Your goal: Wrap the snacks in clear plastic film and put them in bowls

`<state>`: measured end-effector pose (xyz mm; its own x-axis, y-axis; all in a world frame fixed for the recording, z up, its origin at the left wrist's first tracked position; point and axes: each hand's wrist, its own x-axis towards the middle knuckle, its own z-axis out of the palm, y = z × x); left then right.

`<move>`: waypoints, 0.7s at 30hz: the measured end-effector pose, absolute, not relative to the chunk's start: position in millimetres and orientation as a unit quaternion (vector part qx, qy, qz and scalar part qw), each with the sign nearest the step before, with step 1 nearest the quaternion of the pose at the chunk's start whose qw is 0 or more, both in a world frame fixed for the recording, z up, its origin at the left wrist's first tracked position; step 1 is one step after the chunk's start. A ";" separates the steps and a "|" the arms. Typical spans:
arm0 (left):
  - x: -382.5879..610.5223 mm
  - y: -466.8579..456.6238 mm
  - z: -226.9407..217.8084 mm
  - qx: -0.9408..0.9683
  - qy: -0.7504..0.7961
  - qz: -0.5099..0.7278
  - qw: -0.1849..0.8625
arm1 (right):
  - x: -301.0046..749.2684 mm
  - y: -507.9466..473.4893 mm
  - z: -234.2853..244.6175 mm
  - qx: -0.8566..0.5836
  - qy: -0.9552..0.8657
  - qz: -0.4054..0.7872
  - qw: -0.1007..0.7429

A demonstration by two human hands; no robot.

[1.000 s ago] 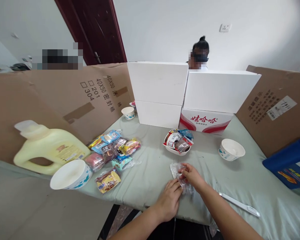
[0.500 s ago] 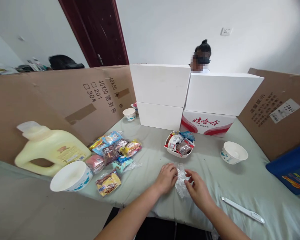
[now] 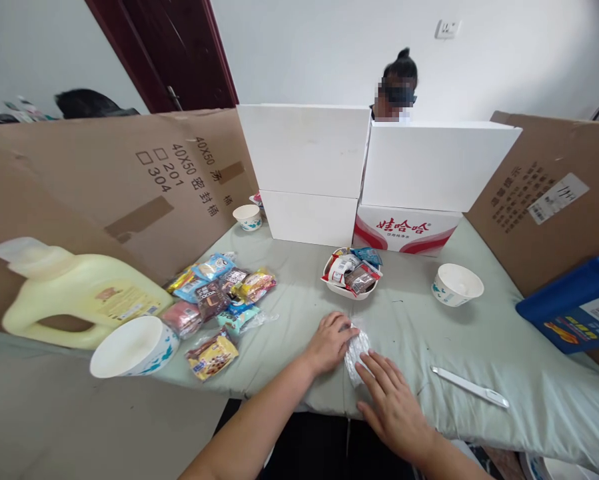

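Note:
Crumpled clear plastic wrap (image 3: 357, 353) lies on the cloth-covered table in front of me. My left hand (image 3: 330, 341) has its fingers curled over the wrap's upper left edge, pinning it. Flat and stretched out, the fingers of my right hand (image 3: 392, 399) rest on the lower right part of the wrap. Just beyond my hands stands a white bowl (image 3: 348, 292) filled with packaged snacks (image 3: 362, 278). Off to the left, a single yellow-and-brown snack packet (image 3: 212, 355) lies in front of a heap of snack packets (image 3: 212, 298).
A pale yellow jug (image 3: 79, 287) and a paper bowl (image 3: 134, 347) are at left. At right are another paper bowl (image 3: 458, 285), a white slim-handled tool (image 3: 469, 387) and a blue jug (image 3: 574, 303). White boxes (image 3: 309, 173) and cardboard (image 3: 114, 180) wall the table. Behind sits a person (image 3: 399, 83).
My right hand has gone from a raised, bent-finger pose to lying flat on the wrap, which is now flatter and narrower. My left hand stays at its edge. The view has shifted slightly.

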<state>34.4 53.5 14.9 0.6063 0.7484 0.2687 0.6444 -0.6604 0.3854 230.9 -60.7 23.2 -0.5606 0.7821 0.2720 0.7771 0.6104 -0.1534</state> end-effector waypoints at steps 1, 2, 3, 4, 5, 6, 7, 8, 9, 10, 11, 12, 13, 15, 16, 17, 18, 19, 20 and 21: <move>33.6 53.5 15.4 0.894 0.374 0.209 0.131 | 230.1 -57.4 21.3 -0.424 -0.894 0.007 0.148; 32.9 53.5 16.4 0.899 0.357 0.212 0.135 | 228.9 -55.4 18.1 -0.410 -0.902 0.007 0.137; 32.3 53.3 17.9 0.902 0.347 0.219 0.136 | 227.7 -54.9 14.3 -0.403 -0.906 0.007 0.128; 31.8 52.4 19.8 0.900 0.344 0.231 0.133 | 227.0 -55.5 10.7 -0.402 -0.907 0.008 0.122; 31.6 50.3 22.2 0.894 0.351 0.249 0.125 | 227.3 -56.6 7.9 -0.405 -0.907 0.009 0.119; 31.6 46.7 25.0 0.882 0.365 0.274 0.115 | 228.8 -57.8 6.3 -0.411 -0.904 0.011 0.117; 31.9 41.2 27.7 0.867 0.381 0.301 0.106 | 231.5 -58.5 6.1 -0.418 -0.901 0.014 0.116; 32.4 33.6 30.2 0.854 0.393 0.326 0.100 | 235.2 -58.5 6.9 -0.424 -0.898 0.016 0.116; 33.1 24.1 32.0 0.846 0.396 0.342 0.100 | 239.4 -57.6 8.2 -0.430 -0.895 0.017 0.114; 34.1 13.3 32.8 0.848 0.388 0.347 0.103 | 243.8 -56.0 9.5 -0.434 -0.894 0.016 0.111; 35.1 1.9 32.5 0.857 0.370 0.344 0.107 | 247.9 -54.0 10.3 -0.435 -0.894 0.013 0.105; 36.3 -9.3 30.8 0.869 0.349 0.333 0.109 | 251.3 -52.0 10.3 -0.430 -0.898 0.007 0.099; 37.4 -19.3 28.0 0.882 0.331 0.319 0.106 | 253.7 -50.4 9.4 -0.422 -0.902 0.000 0.093; 39.1 -33.3 20.3 0.894 0.319 0.302 0.087 | 255.7 -48.6 5.6 -0.414 -0.906 -0.019 0.089; 39.3 -36.9 16.3 0.895 0.322 0.299 0.075 | 255.8 -48.5 3.5 -0.414 -0.905 -0.030 0.090; 38.8 -38.3 12.9 0.895 0.326 0.298 0.064 | 255.7 -48.9 1.7 -0.414 -0.905 -0.039 0.092; 37.4 -38.1 10.5 0.893 0.330 0.300 0.054 | 255.7 -49.6 0.4 -0.414 -0.904 -0.046 0.094; 35.4 -36.8 9.3 0.892 0.333 0.301 0.047 | 256.1 -50.3 -0.4 -0.414 -0.904 -0.050 0.096; 32.7 -35.1 9.3 0.892 0.334 0.301 0.044 | 256.8 -51.1 -0.8 -0.412 -0.904 -0.052 0.099; 29.8 -33.5 10.4 0.893 0.334 0.298 0.044 | 257.8 -51.8 -1.1 -0.412 -0.904 -0.053 0.102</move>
<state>29.8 -33.5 10.4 0.6000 0.6224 0.5026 0.5695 -0.7735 0.2781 257.8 -51.8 -1.1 -0.6403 0.7338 0.2270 0.7552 0.6554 0.0115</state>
